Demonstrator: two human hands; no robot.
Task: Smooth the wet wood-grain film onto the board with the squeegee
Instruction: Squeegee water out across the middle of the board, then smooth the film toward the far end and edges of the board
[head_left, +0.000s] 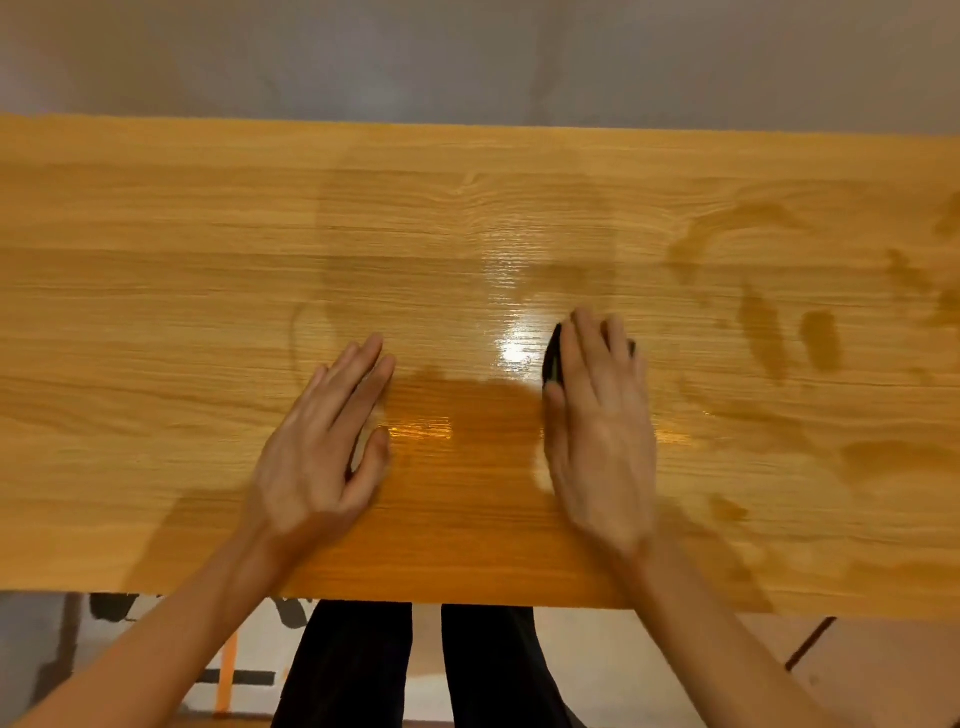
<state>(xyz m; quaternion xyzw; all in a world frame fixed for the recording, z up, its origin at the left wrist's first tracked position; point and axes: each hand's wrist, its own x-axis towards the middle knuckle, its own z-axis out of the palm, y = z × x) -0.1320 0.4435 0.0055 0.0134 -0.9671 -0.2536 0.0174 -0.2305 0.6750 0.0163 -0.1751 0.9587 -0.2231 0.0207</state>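
A person works mid-stroke at smoothing a glossy, honey-coloured wood-grain film (467, 218) onto a long flat board (156, 584), which the film covers from edge to edge in this view. The right hand (597, 415) lies palm-down over a small black squeegee (551, 358), fingers extended across its top and thumb against its left edge; only a dark sliver of the tool shows beside the index finger and another past the outer fingers, so whether the fingers wrap it cannot be told. The left hand (327, 441) lies flat on the film to the left of the squeegee, well apart from the right hand, fingers straight and together, holding nothing and apparently steadying the sheet. Between the two hands, just left of the squeegee, spreads a dark wet patch (467, 415) with a bright glare above it; further streaks and blotches of moisture (821, 338) mark the film to the squeegee's right. Judging by these, the job seems partly done, with water still to be driven out. The next move likely calls for firm, even pressure on the squeegee, pushed outward toward an edge of the board while the left hand keeps the film from creeping. Below the board's near edge, the person's dark-trousered legs (353, 670) are visible.
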